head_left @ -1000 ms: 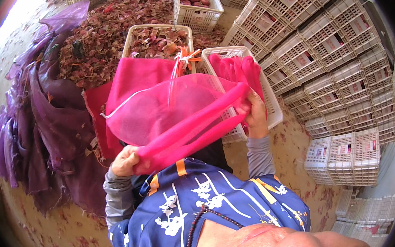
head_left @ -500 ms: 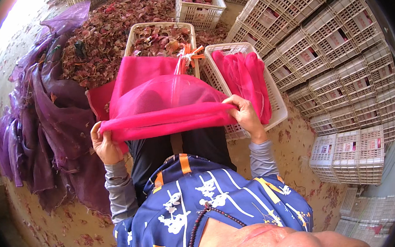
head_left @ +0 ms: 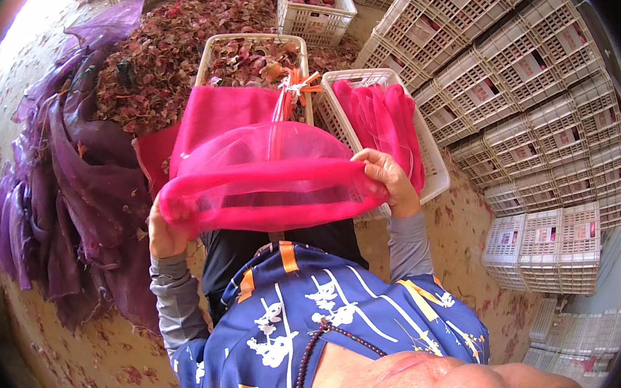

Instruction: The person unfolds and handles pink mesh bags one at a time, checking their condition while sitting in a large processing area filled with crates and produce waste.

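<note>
A bright pink mesh bag [head_left: 270,150] is stretched across my lap, its folded near edge spread between both hands. My left hand [head_left: 166,234] grips the left end of that edge; its fingertips are partly covered by the mesh and slightly blurred. At the other end, my right hand [head_left: 391,180] pinches the edge between thumb and fingers. Beyond the bag lies more flat pink mesh [head_left: 220,110], with a bundle of orange and white ties [head_left: 295,86] at its far right. Folded pink mesh bags [head_left: 385,126] fill a white crate [head_left: 436,173] just past my right hand.
A crate of dry reddish skins [head_left: 252,60] stands ahead, before a large heap of skins [head_left: 182,40]. Purple netting [head_left: 98,189] hangs at the left. A crate of red onions [head_left: 314,8] sits farther off. Stacked white crates [head_left: 529,104] line the right side.
The near edge of the bag has opened from a taut band into a wider loop bulging toward me. My left hand has shifted slightly down, its fingers now more covered by mesh.
</note>
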`<state>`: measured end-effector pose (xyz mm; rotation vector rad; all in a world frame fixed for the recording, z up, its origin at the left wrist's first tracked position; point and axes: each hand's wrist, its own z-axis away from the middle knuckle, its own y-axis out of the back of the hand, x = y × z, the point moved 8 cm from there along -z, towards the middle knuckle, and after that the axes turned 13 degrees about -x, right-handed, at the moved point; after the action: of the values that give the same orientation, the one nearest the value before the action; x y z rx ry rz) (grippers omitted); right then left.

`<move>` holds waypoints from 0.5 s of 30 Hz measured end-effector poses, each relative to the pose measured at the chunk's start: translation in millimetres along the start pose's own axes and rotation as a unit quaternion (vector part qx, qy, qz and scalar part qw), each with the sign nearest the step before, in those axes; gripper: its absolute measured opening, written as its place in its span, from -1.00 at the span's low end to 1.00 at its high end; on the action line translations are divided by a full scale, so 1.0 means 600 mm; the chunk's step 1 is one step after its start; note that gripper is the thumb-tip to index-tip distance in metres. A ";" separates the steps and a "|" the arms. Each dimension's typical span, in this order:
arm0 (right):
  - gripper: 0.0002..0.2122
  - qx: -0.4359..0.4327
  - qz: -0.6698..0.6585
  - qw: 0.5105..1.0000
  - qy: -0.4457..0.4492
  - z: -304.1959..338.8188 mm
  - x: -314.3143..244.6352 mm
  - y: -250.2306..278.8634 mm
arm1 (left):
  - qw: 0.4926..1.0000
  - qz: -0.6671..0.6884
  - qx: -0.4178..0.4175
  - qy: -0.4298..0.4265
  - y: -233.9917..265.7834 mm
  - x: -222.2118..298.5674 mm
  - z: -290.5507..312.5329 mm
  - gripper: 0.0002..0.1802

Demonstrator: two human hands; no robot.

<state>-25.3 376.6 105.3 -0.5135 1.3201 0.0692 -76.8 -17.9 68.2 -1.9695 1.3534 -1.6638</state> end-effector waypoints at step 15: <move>-0.61 0.136 -0.183 0.952 0.206 0.039 -0.014 0.098 | 0.941 -0.048 -0.081 0.326 -0.031 -0.100 0.073 -0.66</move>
<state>-25.9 440.0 97.8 -0.5449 1.5870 -0.5474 -25.3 21.0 26.9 -1.6361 1.6581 -2.4636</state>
